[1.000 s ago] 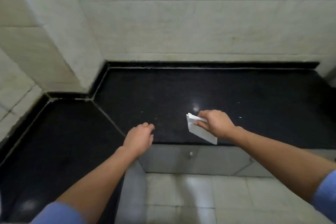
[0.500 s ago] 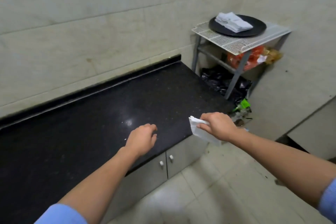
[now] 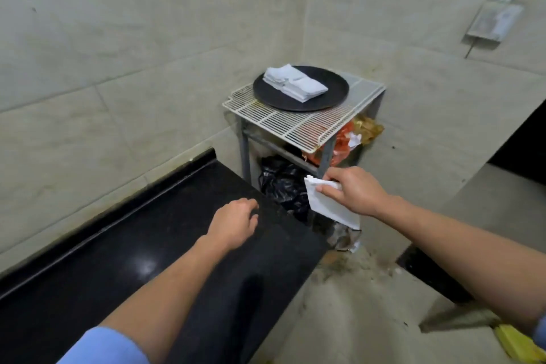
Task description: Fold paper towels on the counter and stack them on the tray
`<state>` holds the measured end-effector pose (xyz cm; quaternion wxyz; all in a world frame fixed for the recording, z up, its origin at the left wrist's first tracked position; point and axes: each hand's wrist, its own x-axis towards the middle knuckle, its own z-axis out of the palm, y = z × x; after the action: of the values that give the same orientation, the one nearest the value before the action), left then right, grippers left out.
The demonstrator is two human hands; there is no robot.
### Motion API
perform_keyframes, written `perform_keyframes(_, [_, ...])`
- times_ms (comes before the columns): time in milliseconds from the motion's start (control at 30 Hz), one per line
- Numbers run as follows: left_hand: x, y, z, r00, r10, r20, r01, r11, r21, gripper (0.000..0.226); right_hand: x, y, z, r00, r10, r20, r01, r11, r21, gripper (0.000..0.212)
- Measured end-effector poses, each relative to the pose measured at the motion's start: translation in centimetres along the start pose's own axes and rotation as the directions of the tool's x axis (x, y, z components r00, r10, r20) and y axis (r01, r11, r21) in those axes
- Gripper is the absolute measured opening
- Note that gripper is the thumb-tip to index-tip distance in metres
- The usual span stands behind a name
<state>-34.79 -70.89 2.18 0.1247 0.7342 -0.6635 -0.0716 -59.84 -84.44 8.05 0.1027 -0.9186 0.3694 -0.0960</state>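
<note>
Your right hand (image 3: 351, 192) pinches a white paper towel (image 3: 331, 210), folded flat, past the black counter (image 3: 147, 245) end. Left hand (image 3: 233, 224) relaxed, empty. Round black tray (image 3: 334, 97) at 12 o'clock holds a white stack (image 3: 295, 83).

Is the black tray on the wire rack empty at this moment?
No, folded paper towels already lie stacked on the black tray atop the wire rack.
</note>
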Motion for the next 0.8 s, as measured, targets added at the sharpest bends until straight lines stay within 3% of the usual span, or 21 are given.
perform_keyframes(167, [10.4,0.4,-2.7,0.996,0.088,-0.023,-0.089,0.996,-0.021,0.019,8.3,4.1,-6.6,0.989,0.047,-0.140,-0.041,0.998,0.047,0.022])
perform_keyframes(367, [19.0,1.2,-4.0,0.994,0.084,-0.076,-0.088,0.995,-0.050,0.018,17.9,9.1,-12.2,0.984,0.056,-0.172,-0.046,0.997,0.060,0.016])
perform_keyframes(600, [28.2,2.4,-3.5,0.975,0.011,-0.222,-0.010,1.000,0.003,0.019,30.1,16.0,-14.6,0.991,-0.137,0.008,0.136,0.990,0.040,0.002])
perform_keyframes(700, [32.4,3.5,-2.9,0.956,-0.084,-0.282,0.092,0.996,0.017,0.021,35.2,18.6,-14.7,0.948,-0.300,0.102,0.293,0.953,0.082,0.004])
perform_keyframes(800, [35.3,4.9,-1.9,0.949,-0.203,-0.243,0.216,0.976,0.031,0.024,39.7,20.6,-13.9,0.884,-0.418,0.209,0.401,0.908,0.119,0.009])
